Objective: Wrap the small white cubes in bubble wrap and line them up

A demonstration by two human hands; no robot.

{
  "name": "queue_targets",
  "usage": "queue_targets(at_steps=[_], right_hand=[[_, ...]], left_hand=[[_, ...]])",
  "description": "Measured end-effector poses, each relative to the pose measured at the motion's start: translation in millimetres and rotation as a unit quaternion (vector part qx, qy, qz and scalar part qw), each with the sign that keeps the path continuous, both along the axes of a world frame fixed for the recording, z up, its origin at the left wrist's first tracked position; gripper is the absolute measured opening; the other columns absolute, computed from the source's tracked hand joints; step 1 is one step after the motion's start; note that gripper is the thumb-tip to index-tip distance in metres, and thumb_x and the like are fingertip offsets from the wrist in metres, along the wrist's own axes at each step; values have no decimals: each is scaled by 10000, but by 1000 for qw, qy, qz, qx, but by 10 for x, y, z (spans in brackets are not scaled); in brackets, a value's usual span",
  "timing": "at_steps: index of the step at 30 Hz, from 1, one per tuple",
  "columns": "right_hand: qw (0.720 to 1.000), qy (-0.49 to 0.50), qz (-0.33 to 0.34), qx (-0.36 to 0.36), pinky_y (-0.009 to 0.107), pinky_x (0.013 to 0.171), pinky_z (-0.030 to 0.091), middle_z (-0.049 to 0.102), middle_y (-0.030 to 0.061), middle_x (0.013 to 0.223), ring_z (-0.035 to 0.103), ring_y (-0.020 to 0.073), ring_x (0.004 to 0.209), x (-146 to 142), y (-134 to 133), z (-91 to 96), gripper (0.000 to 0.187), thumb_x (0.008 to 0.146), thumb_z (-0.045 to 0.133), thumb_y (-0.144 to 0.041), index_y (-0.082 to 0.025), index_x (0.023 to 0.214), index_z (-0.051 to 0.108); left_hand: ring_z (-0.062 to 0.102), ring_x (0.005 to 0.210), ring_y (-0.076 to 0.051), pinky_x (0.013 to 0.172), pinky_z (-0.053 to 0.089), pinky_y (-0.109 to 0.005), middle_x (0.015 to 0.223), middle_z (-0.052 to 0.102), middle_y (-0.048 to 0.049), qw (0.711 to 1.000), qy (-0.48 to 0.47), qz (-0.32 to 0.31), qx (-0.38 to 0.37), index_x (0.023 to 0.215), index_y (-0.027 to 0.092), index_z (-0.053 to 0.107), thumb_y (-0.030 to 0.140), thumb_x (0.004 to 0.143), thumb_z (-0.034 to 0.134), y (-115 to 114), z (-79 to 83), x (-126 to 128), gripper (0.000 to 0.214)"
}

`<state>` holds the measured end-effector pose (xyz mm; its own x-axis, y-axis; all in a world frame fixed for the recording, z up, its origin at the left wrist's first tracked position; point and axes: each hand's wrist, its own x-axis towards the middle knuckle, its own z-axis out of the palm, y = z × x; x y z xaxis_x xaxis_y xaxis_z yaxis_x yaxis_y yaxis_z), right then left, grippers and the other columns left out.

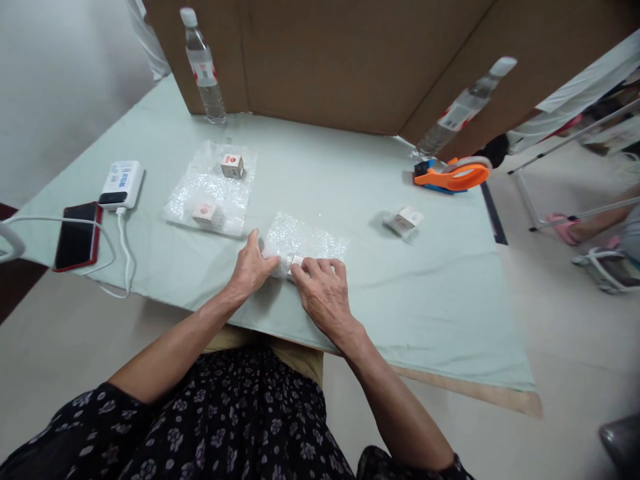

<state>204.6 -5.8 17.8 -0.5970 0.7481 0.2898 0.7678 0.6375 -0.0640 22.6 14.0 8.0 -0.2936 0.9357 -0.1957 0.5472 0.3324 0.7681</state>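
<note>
Near the table's front edge, a small white box (296,261) lies on a sheet of bubble wrap (310,235). My right hand (324,288) presses over this box, its fingers curled around it and hiding most of it. My left hand (251,265) pinches the left edge of the same sheet, thumb pointing toward the box. Farther left lies a larger piece of bubble wrap (187,190) with a small printed box (233,167) standing on it. Another small box (205,213) is at its lower part, seen through the plastic. To the right sits a small box in bubble wrap (407,219).
An orange and blue tape dispenser (453,176) lies at the right edge. Two water bottles (205,73) (463,110) stand before a cardboard panel (325,60). At left are a white power bank (123,183), a phone (77,235) and a white cable (125,250).
</note>
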Motion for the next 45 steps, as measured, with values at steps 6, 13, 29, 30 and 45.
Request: queue_targets(at_steps=[6,13,29,30,45], right_hand=[[1000,5,6,3,421,880,299,653,64,955,496,233,874,4,4,16,209,954,483,-138,-231,1064,634],[999,13,25,-37,441,943,308,679,75,1037,541,254,957,74,-37,125,204,911,555,-177,-219,1103,612],[933,310,-184,-18,411,880,483,682,115,1146,645,250,1011,482,-290,-62,186,920,552,-287,-216,1076,625],[918,318,-231,-52,395,808,507,685,124,1122,661,239,912,533,-332,-104,270,915,557,-366,-199,1119,616],[845,348,-337,-229,347,700,489,648,21,735,605,216,687,234,-76,-347,723,753,640,-518,-103,1334,527]], left_hand=[[429,541,-97,490,331,-223,573,427,62,998,-60,-22,1,648,179,500,313,689,589,42,65,136,165],[555,624,-134,586,445,-249,684,610,15,982,-134,-128,-33,854,158,630,243,668,560,22,171,196,216],[570,1031,-242,907,520,-378,1065,618,-118,870,258,-390,157,921,156,645,119,884,509,-111,288,237,146],[574,1023,-238,896,525,-372,1056,619,-113,869,260,-394,149,942,155,644,117,884,509,-118,302,243,151],[578,1047,-249,846,540,-363,1135,589,-134,871,290,-385,94,997,144,668,145,906,515,-175,353,308,177]])
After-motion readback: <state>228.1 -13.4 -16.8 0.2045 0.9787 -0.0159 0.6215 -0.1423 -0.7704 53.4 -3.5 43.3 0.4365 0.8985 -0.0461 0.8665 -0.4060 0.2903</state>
